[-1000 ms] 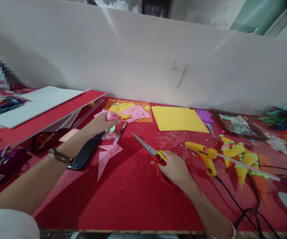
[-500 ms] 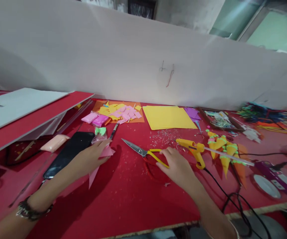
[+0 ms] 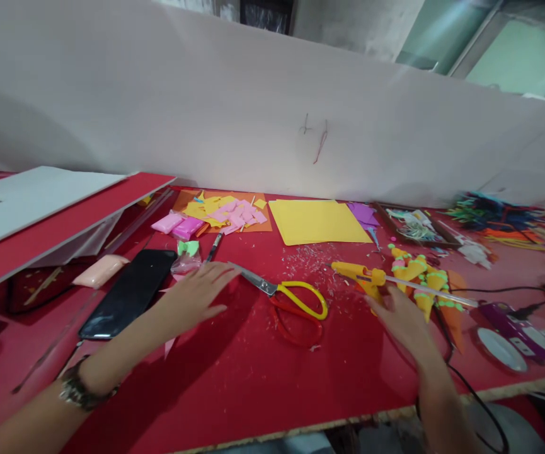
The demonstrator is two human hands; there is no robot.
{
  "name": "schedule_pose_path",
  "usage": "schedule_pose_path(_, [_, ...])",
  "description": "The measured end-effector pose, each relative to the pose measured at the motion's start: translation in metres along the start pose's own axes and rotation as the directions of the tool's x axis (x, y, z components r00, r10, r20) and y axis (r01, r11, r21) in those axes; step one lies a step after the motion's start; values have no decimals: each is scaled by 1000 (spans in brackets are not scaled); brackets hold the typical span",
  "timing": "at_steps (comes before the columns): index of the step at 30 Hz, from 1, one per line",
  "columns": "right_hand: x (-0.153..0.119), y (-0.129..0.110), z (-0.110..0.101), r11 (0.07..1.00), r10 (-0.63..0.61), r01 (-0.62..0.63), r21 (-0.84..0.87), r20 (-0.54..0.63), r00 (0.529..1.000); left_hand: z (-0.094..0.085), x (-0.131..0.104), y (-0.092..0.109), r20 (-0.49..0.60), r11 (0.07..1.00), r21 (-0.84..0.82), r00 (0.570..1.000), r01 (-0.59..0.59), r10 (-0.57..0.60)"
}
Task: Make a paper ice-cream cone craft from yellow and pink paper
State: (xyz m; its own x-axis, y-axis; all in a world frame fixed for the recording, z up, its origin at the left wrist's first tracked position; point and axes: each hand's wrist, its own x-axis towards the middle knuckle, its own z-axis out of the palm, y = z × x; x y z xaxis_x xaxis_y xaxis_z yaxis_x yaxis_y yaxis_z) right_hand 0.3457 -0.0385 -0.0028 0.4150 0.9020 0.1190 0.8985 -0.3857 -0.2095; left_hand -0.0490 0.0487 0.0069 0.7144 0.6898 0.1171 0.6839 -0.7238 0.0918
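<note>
My left hand [image 3: 201,293] hovers over the red tabletop, fingers stretched out and holding nothing, by the blade tip of the scissors [image 3: 300,299]. Those scissors lie between my hands, with one yellow and one red handle. Pink paper [image 3: 169,347] is mostly hidden under my left hand and forearm. My right hand [image 3: 402,318] is closed around the handle of a yellow glue gun [image 3: 360,274], which has a clear glue stick [image 3: 435,290] in its back. Just beyond it lie several yellow and orange cone shapes [image 3: 426,296] with green trim.
A black phone [image 3: 130,293] and a pale packet [image 3: 102,271] lie left. Yellow sheets [image 3: 322,222], paper pieces [image 3: 239,214] and a tray [image 3: 414,226] line the back. A raised board [image 3: 55,217] juts in at left. A purple power strip [image 3: 518,331] and cable [image 3: 475,397] lie right.
My right hand has left the scissors' handles and moved right to the glue gun. My left hand has come off the pink paper and moved right, fingers straightened.
</note>
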Motion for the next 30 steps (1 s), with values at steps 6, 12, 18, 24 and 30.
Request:
schedule_pose_path(6, [3, 2, -5, 987, 7, -5, -158, 14, 1000, -1, 46, 53, 94, 867, -297, 891, -400, 444])
schedule_pose_path(12, [1, 16, -8, 943, 178, -173, -283, -9, 984, 11, 76, 84, 38, 790, -209, 802, -577, 596])
schedule_pose_path(18, [-2, 23, -17, 952, 119, -106, -287, 26, 993, 19, 77, 86, 3, 776, -81, 779, -625, 628])
schedule_pose_path(24, [-12, -40, -55, 937, 2, 43, -346, 128, 992, 23, 85, 76, -17, 760, 8, 760, -650, 650])
schedule_pose_path(30, [41, -139, -40, 869, -485, 492, -55, 106, 868, 23, 95, 54, -8, 832, -53, 833, -552, 553])
